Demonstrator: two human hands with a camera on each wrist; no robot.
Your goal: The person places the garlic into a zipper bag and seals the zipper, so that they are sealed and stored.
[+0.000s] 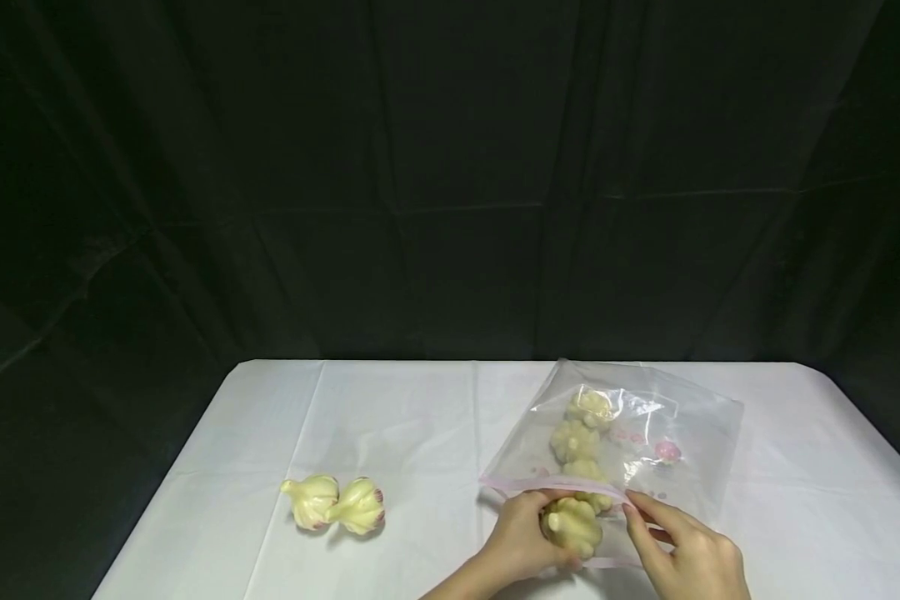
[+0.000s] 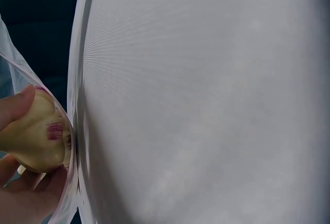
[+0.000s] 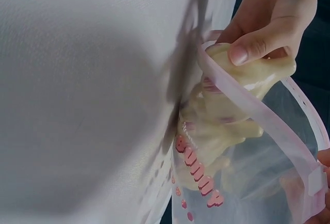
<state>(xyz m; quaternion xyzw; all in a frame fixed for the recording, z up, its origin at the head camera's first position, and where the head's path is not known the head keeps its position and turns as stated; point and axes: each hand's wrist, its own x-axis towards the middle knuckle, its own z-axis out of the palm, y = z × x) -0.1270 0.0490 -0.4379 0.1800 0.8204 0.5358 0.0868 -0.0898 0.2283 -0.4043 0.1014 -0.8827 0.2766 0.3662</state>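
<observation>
A clear zip bag (image 1: 708, 433) with a pink-edged mouth lies on the table at the right, several garlic bulbs (image 1: 572, 440) inside it in a row. My left hand (image 1: 521, 537) grips another garlic bulb (image 1: 573, 527) right at the bag's mouth. In the right wrist view that bulb (image 3: 247, 77) sits partly behind the pink zip strip (image 3: 258, 110), my left thumb on top of it. My right hand (image 1: 686, 550) pinches the bag's upper edge between thumb and forefinger, holding the mouth apart. Pink lettering (image 3: 198, 172) shows on the bag.
Two garlic bulbs with purple-tinged ends, a left one (image 1: 312, 502) and a right one (image 1: 360, 506), lie touching each other on the left of the white-covered table (image 1: 217, 508). A dark curtain (image 1: 450, 183) hangs behind the table's far edge.
</observation>
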